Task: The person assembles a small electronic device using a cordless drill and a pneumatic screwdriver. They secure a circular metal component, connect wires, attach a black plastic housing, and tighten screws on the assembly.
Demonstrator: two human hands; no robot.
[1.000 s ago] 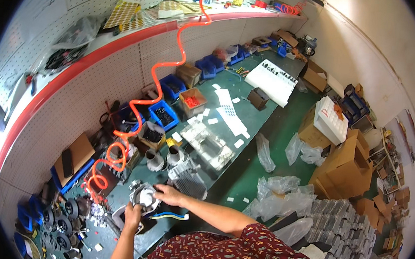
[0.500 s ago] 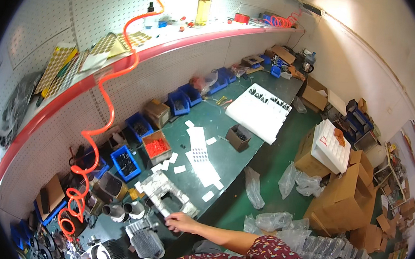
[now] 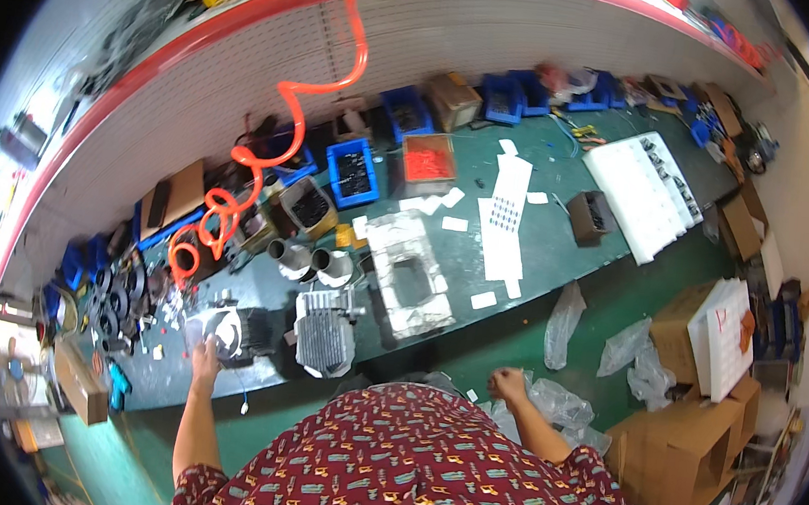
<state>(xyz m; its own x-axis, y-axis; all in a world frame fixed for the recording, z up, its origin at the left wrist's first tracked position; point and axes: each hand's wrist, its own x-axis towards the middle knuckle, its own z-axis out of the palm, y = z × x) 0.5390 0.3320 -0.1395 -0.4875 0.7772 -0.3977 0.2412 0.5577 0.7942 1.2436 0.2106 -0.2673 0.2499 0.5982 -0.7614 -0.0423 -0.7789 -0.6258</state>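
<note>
Touching the housing: our left hand (image 3: 206, 354) meets the near left edge of a silver-faced housing (image 3: 229, 331), which lies at the front of the bench (image 3: 560, 258), toward its left end.
Left grip: fingers bend at that edge, but blur hides how far they close; we cannot tell a firm hold from a light touch.
Right grip: our right hand (image 3: 510, 387) hangs beyond the bench, over the floor and well apart from the housing, fingers loosely curled; we see nothing in it, yet cannot rule out something small.
Finned block: the block (image 3: 326, 333) sits just right of the housing, two cylinders (image 3: 332, 267) behind it and a foam piece (image 3: 432, 289) to its right.
Handling: we judge it best to support the housing from beneath, level, fingers off its round face, and to mind the lead (image 3: 244, 407) hanging over the edge.
Foam box: a red mark shows on the white box (image 3: 727, 360) at far right.
Paper: rows of dark spots cross the white sheet (image 3: 504, 228); we can read no wording there.
Shirt: small printed figures cover our shirt (image 3: 344, 471).
</note>
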